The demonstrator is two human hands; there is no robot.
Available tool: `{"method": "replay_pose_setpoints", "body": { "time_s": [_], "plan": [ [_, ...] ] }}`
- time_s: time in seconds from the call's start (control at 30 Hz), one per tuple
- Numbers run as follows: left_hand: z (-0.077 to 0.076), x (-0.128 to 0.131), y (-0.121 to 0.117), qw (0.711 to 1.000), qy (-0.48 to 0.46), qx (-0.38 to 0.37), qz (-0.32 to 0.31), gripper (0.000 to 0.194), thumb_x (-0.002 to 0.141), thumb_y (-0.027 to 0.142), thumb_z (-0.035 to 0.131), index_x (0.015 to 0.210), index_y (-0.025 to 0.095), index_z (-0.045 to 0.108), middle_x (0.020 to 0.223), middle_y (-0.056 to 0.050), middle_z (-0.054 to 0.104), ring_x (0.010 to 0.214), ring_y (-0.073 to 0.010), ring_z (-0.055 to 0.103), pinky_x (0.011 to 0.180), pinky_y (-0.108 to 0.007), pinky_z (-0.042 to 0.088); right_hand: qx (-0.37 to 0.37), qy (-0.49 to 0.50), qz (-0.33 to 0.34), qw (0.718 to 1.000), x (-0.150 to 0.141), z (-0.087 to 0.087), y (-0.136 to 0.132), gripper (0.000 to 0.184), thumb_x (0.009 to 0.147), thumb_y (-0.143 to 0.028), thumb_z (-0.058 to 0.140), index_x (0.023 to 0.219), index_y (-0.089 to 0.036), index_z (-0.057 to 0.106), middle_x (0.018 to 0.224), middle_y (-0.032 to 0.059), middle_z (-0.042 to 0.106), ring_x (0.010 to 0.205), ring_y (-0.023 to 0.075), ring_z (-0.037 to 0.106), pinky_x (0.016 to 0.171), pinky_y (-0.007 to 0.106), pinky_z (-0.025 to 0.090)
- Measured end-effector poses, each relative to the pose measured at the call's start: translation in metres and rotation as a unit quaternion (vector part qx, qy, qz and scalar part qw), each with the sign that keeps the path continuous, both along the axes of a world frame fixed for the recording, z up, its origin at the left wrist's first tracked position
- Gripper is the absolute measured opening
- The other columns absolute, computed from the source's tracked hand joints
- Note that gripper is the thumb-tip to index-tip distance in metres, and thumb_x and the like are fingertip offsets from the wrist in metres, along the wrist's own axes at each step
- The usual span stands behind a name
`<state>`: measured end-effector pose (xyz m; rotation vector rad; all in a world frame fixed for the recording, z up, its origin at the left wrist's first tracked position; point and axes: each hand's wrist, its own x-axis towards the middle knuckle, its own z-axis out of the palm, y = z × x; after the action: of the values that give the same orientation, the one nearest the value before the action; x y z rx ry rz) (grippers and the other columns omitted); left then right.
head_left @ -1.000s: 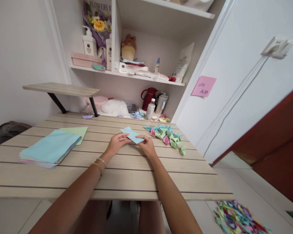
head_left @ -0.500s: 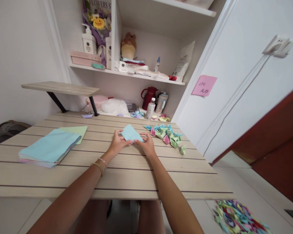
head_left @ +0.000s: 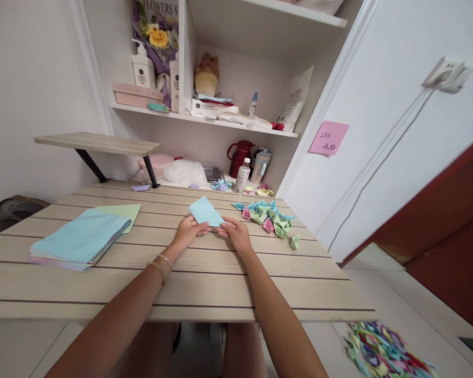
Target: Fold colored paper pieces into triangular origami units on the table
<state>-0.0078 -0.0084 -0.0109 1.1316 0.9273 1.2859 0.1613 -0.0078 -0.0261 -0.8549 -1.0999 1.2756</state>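
A folded piece of light blue paper (head_left: pixel 205 211) is held between both hands above the middle of the table. My left hand (head_left: pixel 189 231) pinches its lower left edge, thumb on top. My right hand (head_left: pixel 236 232) grips the lower right corner between thumb and fingers. Right of the hands lies a pile of small folded paper pieces (head_left: pixel 274 218) in blue, green and pink. To the left sits a stack of coloured paper sheets (head_left: pixel 81 236), blue on top, with a green sheet (head_left: pixel 126 212) sticking out behind it.
A small raised shelf (head_left: pixel 98 142) stands on the table (head_left: pixel 205 289) at the back left. Along the back are a clear bottle (head_left: pixel 242 176), a red jug (head_left: pixel 241 159) and a plastic bag (head_left: pixel 186 172). Many folded papers (head_left: pixel 382 352) lie on the floor at right.
The blue paper has turned in my hands, its broad face now tilted toward me, and shifted slightly left. My thumbs have come onto its near edge. The piles stay as they were.
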Motion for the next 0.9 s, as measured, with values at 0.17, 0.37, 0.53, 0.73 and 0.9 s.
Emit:
{"method": "replay_pose_setpoints", "body": {
  "time_s": [0.17,0.37,0.53,0.73,0.9],
  "plan": [
    [-0.001,-0.006,0.003,1.0,-0.01,-0.016,-0.022,0.03,0.069,0.037,0.065,0.079,0.01,0.057,0.067,-0.012,0.068,0.063,-0.019,0.066,0.064,-0.031,0.054,0.001,-0.015,0.006,1.0,0.002,0.003,0.0,0.04,0.068,-0.037,0.065,0.1,-0.015,0.059,0.071,0.0051,0.068,0.068,0.02,0.067,0.059,0.031,0.056],
    [-0.002,-0.005,0.005,0.997,-0.072,0.041,-0.009,0.037,0.067,0.033,0.067,0.095,0.01,0.061,0.1,-0.016,0.066,0.094,-0.0233,0.062,0.087,-0.039,0.045,0.046,-0.112,-0.017,0.993,0.003,0.009,-0.01,0.075,0.061,-0.03,0.07,0.128,-0.022,0.036,0.075,0.0027,0.068,0.052,0.0146,0.063,0.044,0.022,0.049],
    [-0.002,-0.002,0.005,0.998,-0.015,0.064,0.02,0.051,0.056,0.028,0.074,0.102,0.009,0.062,0.101,-0.013,0.066,0.1,-0.0246,0.058,0.089,-0.039,0.043,0.106,-0.185,-0.009,0.977,0.001,0.008,-0.011,0.066,0.055,-0.022,0.071,0.118,-0.023,0.051,0.082,0.0005,0.067,0.056,0.0125,0.061,0.052,0.023,0.049],
    [-0.002,-0.001,0.002,0.997,0.024,0.067,-0.01,0.047,0.053,0.024,0.076,0.096,0.011,0.066,0.092,-0.009,0.069,0.09,-0.0237,0.062,0.087,-0.039,0.045,0.082,-0.171,-0.035,0.981,0.002,0.008,-0.006,0.022,0.064,-0.032,0.064,0.081,-0.018,0.067,0.07,0.0021,0.066,0.065,0.018,0.063,0.055,0.027,0.05],
    [-0.004,0.0,0.002,0.995,0.067,0.08,0.01,0.026,0.059,0.031,0.072,0.076,0.011,0.069,0.074,-0.007,0.071,0.075,-0.0223,0.065,0.08,-0.036,0.05,0.057,-0.076,-0.064,0.993,0.001,0.011,-0.007,0.025,0.063,-0.039,0.066,0.071,-0.016,0.059,0.063,0.0022,0.063,0.064,0.0176,0.062,0.061,0.03,0.052]
  ]
}}
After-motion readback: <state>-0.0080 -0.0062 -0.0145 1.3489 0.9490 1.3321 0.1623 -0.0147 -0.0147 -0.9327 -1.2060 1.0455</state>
